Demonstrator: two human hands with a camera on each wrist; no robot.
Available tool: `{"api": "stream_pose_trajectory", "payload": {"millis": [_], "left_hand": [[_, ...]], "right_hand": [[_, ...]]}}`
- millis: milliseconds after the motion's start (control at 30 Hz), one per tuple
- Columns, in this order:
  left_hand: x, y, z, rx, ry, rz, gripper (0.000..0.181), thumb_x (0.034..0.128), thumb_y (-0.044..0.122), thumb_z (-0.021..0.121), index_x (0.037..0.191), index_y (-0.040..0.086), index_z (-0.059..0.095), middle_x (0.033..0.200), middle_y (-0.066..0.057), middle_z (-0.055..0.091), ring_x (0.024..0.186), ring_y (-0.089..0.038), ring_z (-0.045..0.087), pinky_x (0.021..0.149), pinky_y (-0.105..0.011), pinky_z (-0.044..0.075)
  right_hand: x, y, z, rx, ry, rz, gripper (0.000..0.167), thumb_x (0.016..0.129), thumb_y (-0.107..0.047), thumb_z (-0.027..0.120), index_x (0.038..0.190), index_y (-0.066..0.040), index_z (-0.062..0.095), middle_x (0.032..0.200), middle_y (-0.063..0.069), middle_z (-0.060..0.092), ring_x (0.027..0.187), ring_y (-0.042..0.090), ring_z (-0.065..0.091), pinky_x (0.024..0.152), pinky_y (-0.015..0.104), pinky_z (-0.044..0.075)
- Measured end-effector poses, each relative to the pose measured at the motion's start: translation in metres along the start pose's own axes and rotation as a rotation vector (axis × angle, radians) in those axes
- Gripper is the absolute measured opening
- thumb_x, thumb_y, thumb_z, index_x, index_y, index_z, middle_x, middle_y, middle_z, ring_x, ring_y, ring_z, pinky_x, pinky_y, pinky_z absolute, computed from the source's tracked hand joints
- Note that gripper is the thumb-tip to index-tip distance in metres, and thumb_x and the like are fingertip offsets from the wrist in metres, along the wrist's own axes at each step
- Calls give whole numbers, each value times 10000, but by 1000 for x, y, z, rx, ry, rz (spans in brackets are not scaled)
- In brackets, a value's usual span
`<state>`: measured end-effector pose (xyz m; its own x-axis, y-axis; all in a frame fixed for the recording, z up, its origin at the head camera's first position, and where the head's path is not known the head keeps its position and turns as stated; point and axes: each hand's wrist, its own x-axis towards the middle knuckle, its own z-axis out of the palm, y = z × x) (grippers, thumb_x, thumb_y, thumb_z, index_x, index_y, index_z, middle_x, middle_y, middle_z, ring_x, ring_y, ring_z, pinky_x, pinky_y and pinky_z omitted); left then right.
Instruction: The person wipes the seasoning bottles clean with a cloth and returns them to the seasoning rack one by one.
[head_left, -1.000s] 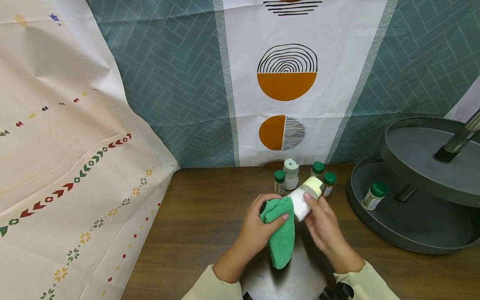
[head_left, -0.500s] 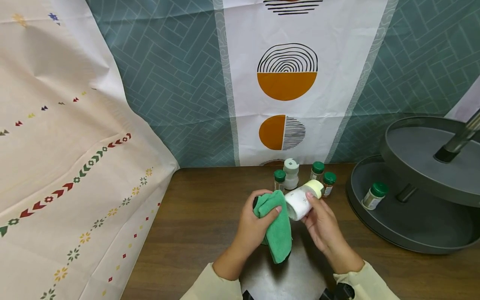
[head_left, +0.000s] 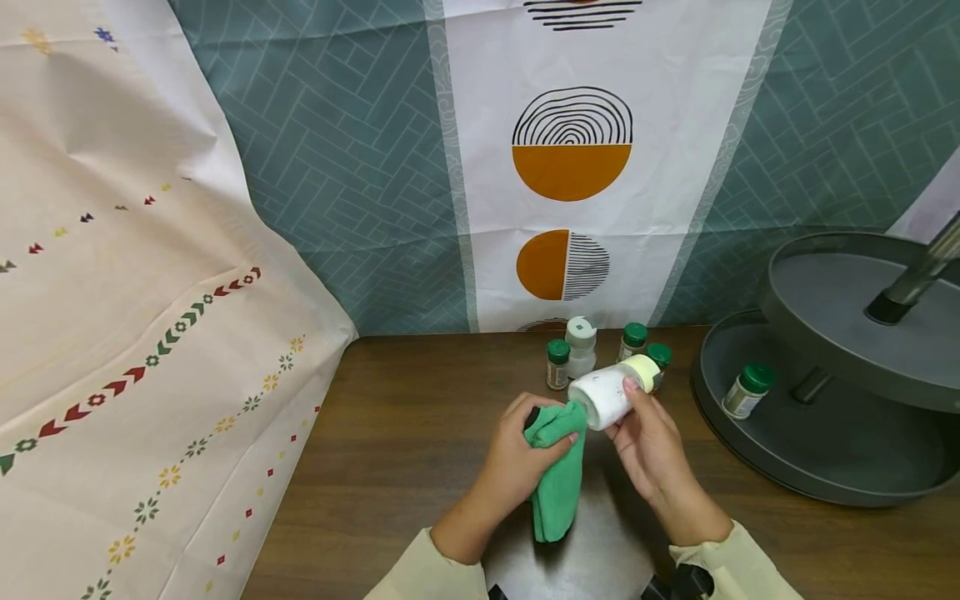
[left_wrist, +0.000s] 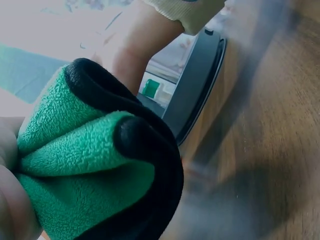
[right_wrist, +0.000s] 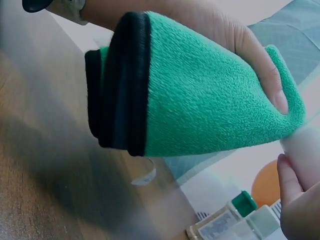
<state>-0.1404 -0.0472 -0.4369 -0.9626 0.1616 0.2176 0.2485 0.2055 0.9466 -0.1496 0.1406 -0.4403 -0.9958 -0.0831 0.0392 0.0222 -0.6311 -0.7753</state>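
left hand (head_left: 516, 457): fingers pinch cloth (head_left: 558, 492) by bottle (head_left: 602, 397); right hand (head_left: 651, 448): fingers grip bottle; jars (head_left: 557, 368) behind bottle, one part-hidden; tiered tray (head_left: 840, 279) right of bottle

head view: even, moderate light, mostly sharp. pale glare on the table (head_left: 390, 450) nearest the wearer, below left grip (head_left: 513, 458) and right grip (head_left: 651, 450); soft dark shadows flank it. left wrist: scene beyond the left grip bleached near white, hazy; green cloth (head_left: 558, 492) in focus. right wrist: white bottle (head_left: 603, 396) washed out; broad, blurry table shadow beneath cloth.
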Motion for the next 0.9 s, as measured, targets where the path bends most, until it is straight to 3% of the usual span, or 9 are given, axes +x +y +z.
{"api": "stream_pose_trajectory", "payload": {"millis": [367, 467, 633, 733, 900], "left_hand": [[-4, 4, 1, 13, -83, 52, 313, 820, 157, 851, 1090, 207, 700, 1113, 36, 648, 1054, -100, 601, 931, -248, 505], [-4, 5, 1, -22, -52, 63, 321, 821, 156, 849, 1099, 219, 701, 1127, 42, 647, 1078, -115, 599, 946, -258, 495], [-3, 5, -1, -70, 71, 96, 322, 823, 154, 848, 1103, 219, 702, 1130, 40, 655, 1099, -143, 613, 961, -279, 499], [-2, 4, -4, -70, 128, 103, 323, 818, 147, 849, 1099, 218, 705, 1114, 45, 661, 1088, -147, 621, 953, -279, 507], [0, 0, -6, -60, 128, 57, 318, 823, 153, 844, 1102, 216, 704, 1117, 63, 658, 1081, -133, 619, 940, -276, 513]], "right_hand": [[1, 8, -2, -41, 11, 32, 270, 1095, -322, 406, 1256, -122, 492, 1110, -42, 654, 1015, 47, 643, 885, 196, 546], [1, 11, 0, -63, 24, 58, 317, 1093, -342, 408, 1275, -90, 468, 1109, -39, 659, 1011, 48, 647, 888, 199, 549], [0, 13, 4, -92, 31, 98, 426, 1092, -360, 407, 1352, -28, 347, 1127, -52, 640, 1027, 47, 637, 902, 207, 551], [-1, 13, 6, -89, 35, 98, 418, 1092, -357, 410, 1349, -33, 349, 1131, -50, 634, 1025, 56, 636, 898, 220, 555], [-4, 9, 6, -66, 49, 68, 322, 1090, -345, 418, 1281, -88, 450, 1121, -39, 632, 1004, 63, 638, 881, 221, 558]]}}
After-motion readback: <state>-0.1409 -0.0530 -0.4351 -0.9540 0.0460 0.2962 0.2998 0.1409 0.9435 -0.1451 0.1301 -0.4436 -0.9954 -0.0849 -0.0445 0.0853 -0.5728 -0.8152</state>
